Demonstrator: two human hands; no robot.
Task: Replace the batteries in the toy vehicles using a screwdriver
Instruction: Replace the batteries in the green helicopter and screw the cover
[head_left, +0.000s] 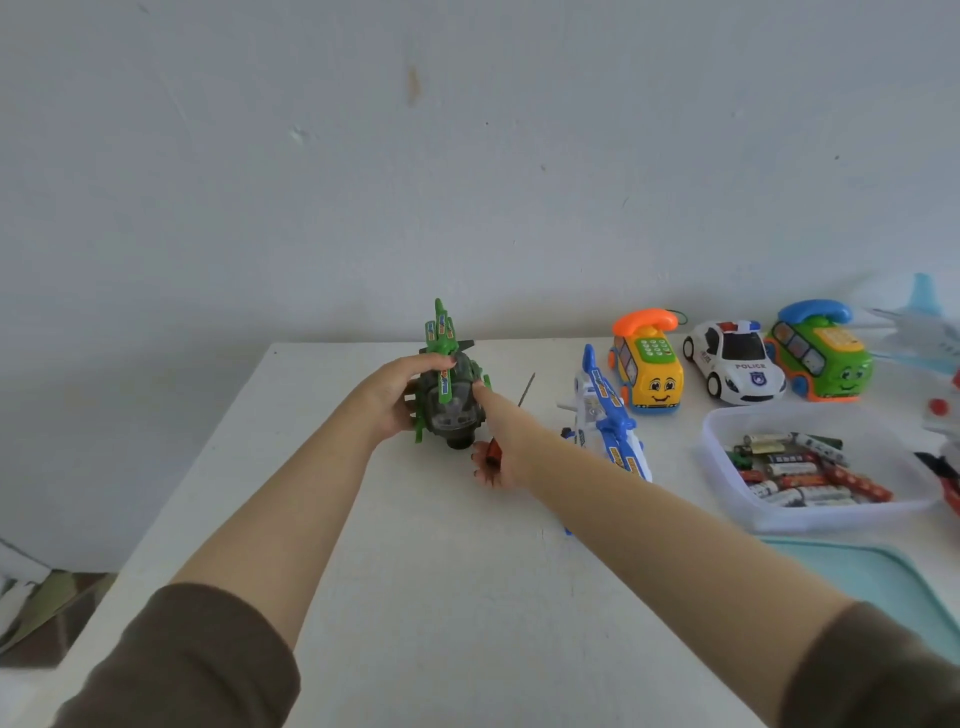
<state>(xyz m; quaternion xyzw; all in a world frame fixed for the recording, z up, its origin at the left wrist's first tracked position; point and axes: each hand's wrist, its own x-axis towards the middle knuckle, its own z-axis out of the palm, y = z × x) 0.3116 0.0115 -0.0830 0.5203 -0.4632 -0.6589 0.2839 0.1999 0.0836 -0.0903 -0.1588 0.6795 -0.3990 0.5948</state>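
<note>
Green helicopter sits on the counter, gripped by the left hand. The right hand grips the screwdriver. The toy looks light; its thin blades may snap, so hold its body.

Likely a home: a plain white table against a scuffed painted wall, toy cars along the table's far edge, a tub of loose batteries on its right side
</note>
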